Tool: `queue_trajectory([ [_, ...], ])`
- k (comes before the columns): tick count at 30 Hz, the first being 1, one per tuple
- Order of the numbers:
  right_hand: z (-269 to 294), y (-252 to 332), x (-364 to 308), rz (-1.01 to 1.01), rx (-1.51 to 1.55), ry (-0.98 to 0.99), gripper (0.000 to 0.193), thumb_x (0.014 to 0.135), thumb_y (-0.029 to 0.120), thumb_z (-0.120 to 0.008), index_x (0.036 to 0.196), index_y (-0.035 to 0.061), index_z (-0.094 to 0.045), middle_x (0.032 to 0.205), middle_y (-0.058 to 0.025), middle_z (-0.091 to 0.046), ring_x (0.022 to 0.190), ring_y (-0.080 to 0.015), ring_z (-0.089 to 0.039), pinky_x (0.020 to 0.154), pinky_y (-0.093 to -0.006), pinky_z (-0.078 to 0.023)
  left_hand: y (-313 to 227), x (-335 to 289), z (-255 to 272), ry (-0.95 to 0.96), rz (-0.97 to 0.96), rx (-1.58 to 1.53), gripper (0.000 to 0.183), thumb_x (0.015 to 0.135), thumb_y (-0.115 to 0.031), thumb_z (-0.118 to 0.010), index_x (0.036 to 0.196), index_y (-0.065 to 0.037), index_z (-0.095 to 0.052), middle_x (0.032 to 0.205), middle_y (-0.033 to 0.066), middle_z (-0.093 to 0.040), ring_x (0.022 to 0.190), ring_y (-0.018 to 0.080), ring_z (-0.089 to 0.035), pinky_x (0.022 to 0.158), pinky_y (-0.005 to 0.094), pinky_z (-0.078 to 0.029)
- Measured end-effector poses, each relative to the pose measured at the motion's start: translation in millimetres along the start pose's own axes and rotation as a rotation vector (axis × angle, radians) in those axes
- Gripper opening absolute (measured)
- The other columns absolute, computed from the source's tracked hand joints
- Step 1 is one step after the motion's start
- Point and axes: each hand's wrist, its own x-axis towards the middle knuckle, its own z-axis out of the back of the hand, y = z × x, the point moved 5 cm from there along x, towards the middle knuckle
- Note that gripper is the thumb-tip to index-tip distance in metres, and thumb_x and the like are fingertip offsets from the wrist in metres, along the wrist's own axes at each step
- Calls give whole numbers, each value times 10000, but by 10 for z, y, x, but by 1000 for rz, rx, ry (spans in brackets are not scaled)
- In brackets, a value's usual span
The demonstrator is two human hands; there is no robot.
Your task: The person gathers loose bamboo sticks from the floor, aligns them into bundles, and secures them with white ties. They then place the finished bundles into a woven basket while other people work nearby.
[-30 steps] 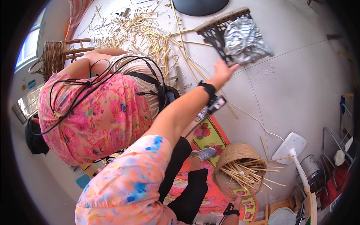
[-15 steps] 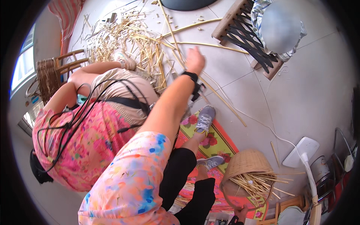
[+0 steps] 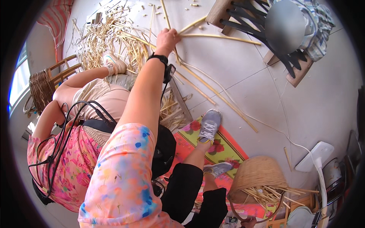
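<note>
My left hand (image 3: 167,41), a black band on its wrist, reaches far forward over the floor. Its fingers are closed on a long tan cane (image 3: 166,17) where several canes meet. At the lower edge, my right hand (image 3: 249,222) grips the arched handle (image 3: 279,207) of a woven basket (image 3: 258,173); only part of that hand shows. The basket lies tipped on its side near my feet, with a bundle of thin tan sticks (image 3: 263,195) poking out of its mouth.
A person in a pink flowered top (image 3: 70,159) bends close on my left. Beyond lies a heap of cane scraps (image 3: 110,45). A stool with black straps (image 3: 247,22) stands far right. A white cable (image 3: 228,95) crosses the floor to a white lamp base (image 3: 315,155).
My left hand has moved forward and left and closed on the cane. The view has shifted a little. My right hand remains at the basket handle.
</note>
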Motion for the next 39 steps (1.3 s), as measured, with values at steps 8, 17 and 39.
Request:
queue_trajectory([
  [8,-148,174,-190,827,-1289,170,214,728,237,-614,693,58,-501,587,-62,-476,540,-263,-479,493,-434,-388,-156,-323,510,-164,63,40,107,818,-195,-567,844,-160,-665,732,75,-610,693,260,-610,620,376,-485],
  [17,-91,83,-218,929,-1505,-121,191,705,129,-618,711,-23,-503,649,-117,-520,613,-267,-476,582,-407,-415,-177,-443,75,-323,245,-269,871,826,-159,-596,1456,-286,-8,943,164,-651,858,353,-627,750,441,-497],
  [39,-12,-78,2,941,-1692,-318,254,751,207,-608,675,-13,-507,642,-131,-532,610,-267,-441,565,-404,-402,-1409,-1823,-254,-452,320,-418,99,793,-127,-590,862,-111,-521,768,52,-548,792,261,-546,737,389,-382],
])
